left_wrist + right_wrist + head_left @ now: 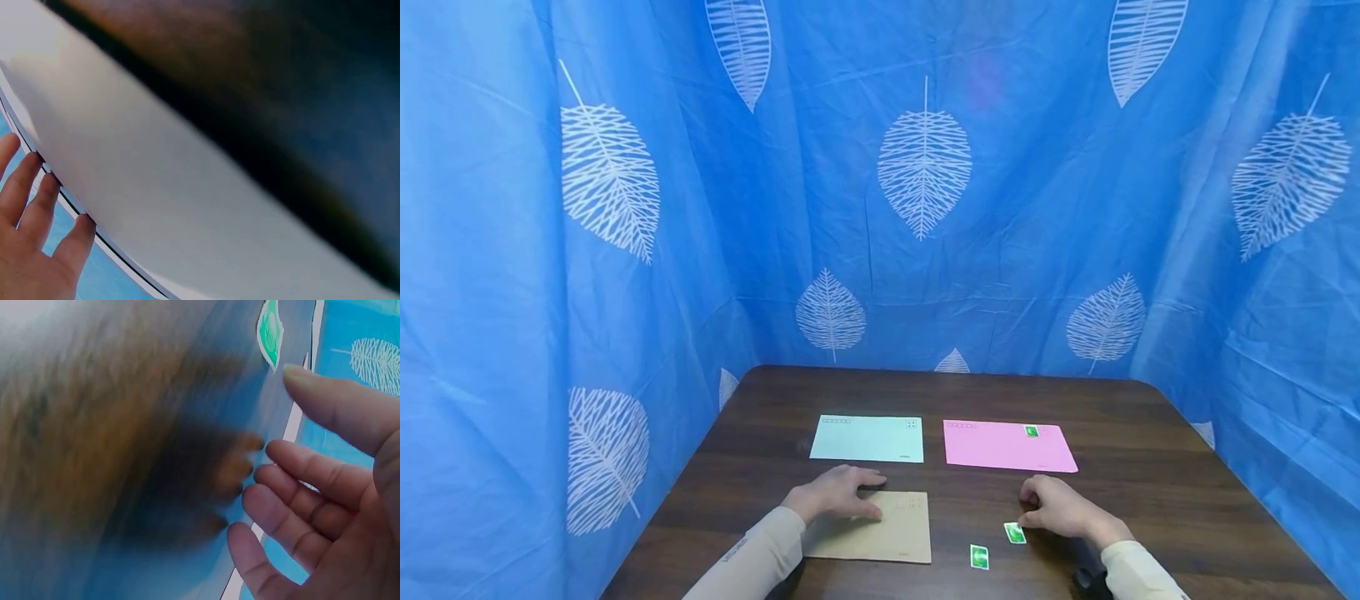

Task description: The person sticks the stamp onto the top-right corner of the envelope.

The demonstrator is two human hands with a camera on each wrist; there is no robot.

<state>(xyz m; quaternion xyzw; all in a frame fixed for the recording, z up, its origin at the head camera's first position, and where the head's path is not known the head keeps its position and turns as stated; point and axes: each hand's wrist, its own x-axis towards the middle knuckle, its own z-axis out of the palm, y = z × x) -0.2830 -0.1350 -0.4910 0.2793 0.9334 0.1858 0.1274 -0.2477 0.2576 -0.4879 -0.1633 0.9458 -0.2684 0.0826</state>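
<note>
A tan envelope (pixel 898 537) lies on the dark wooden table, and my left hand (pixel 838 493) rests on its upper left part. In the left wrist view the fingers (pixel 39 206) of that hand are nearly straight. My right hand (pixel 1060 508) is low over the table beside a green stamp (pixel 1015 533), its fingers loosely bent. The right wrist view has the thumb tip just by the stamp (pixel 270 334); I cannot tell whether they touch. A second green stamp (pixel 979 557) lies nearer me, between the envelope and my right hand.
Behind the tan envelope lies a mint green envelope (pixel 867 439). To its right is a pink envelope (pixel 1000 447) with a green stamp (pixel 1032 431) at its upper right. A blue leaf-patterned curtain (pixel 1022 208) surrounds the table (pixel 760 392). A black object (pixel 1090 583) is by my right wrist.
</note>
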